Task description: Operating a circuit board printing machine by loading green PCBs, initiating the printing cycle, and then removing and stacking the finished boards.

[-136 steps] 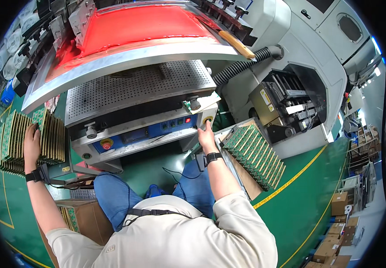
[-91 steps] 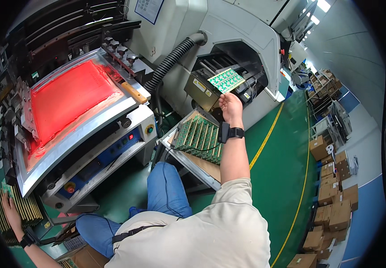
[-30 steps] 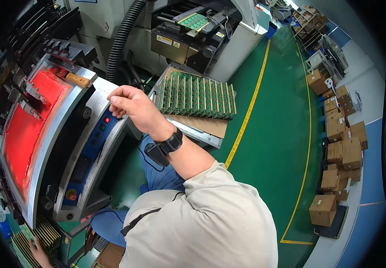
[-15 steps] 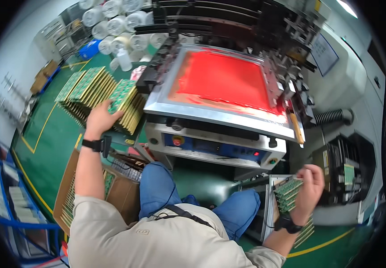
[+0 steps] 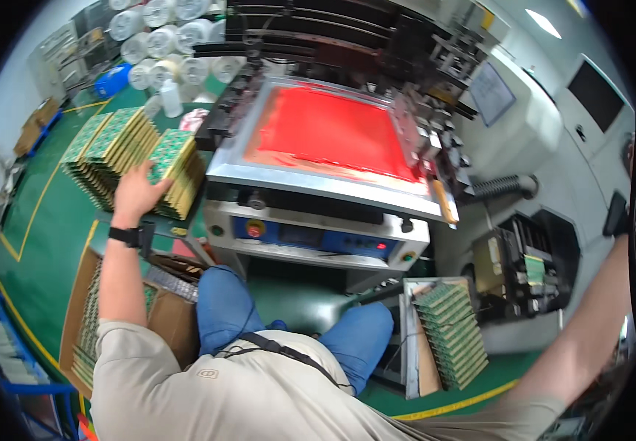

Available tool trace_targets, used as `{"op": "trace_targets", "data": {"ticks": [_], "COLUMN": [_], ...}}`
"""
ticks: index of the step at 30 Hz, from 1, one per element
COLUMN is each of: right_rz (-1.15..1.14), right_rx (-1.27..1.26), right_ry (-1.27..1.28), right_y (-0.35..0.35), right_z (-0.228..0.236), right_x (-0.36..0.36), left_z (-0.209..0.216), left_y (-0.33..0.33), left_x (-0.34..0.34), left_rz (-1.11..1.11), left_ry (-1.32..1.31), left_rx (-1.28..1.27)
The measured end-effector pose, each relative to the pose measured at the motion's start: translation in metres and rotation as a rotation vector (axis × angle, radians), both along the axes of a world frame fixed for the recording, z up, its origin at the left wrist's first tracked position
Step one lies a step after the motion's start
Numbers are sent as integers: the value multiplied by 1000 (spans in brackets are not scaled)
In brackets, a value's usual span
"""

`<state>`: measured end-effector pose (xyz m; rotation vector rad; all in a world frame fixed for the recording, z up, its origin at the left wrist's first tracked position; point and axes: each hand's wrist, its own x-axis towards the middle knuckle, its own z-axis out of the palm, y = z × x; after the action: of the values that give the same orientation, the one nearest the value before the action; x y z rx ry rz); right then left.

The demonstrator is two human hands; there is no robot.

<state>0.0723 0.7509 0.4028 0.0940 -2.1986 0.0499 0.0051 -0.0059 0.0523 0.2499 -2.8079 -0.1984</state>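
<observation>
My left hand rests against the near side of a stack of green circuit boards left of the machine. Its fingers are spread, thumb apart, and they close on nothing I can see. More stacked boards stand just beyond it, fanned in rows. My right arm reaches far out to the right, with a dark band at the wrist. The right hand itself is cut off by the dark picture rim.
Ahead stands a printing machine with a metal-framed screen covered in red ink. A wooden-handled tool lies on its right edge. Another board stack leans by my right knee. A cardboard box with boards sits at my left.
My right hand has swung from above the right-hand board stack out past the right rim, uncovering that stack. The view has turned right. My left hand stays at the left boards.
</observation>
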Motion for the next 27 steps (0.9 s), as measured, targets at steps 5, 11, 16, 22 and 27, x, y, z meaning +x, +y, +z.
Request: {"op": "trace_targets", "data": {"ticks": [5, 11, 16, 22, 27], "right_rz": [263, 1012, 994, 1311, 1302], "right_rx": [-403, -427, 449, 671, 428], "right_ry": [262, 400, -204, -332, -369], "right_y": [-33, -151, -274, -359, -389], "right_z": [-3, -37, -200, -370, -398], "right_x": [24, 78, 41, 44, 63], "left_z": [-3, -5, -1, -4, -10], "left_y": [-4, -7, -5, -4, -7], "left_x": [2, 1, 3, 3, 0], "left_rz": [-9, -18, -9, -12, -10], "left_ry": [12, 28, 6, 43, 51], "left_rx": [38, 61, 66, 87, 54]}}
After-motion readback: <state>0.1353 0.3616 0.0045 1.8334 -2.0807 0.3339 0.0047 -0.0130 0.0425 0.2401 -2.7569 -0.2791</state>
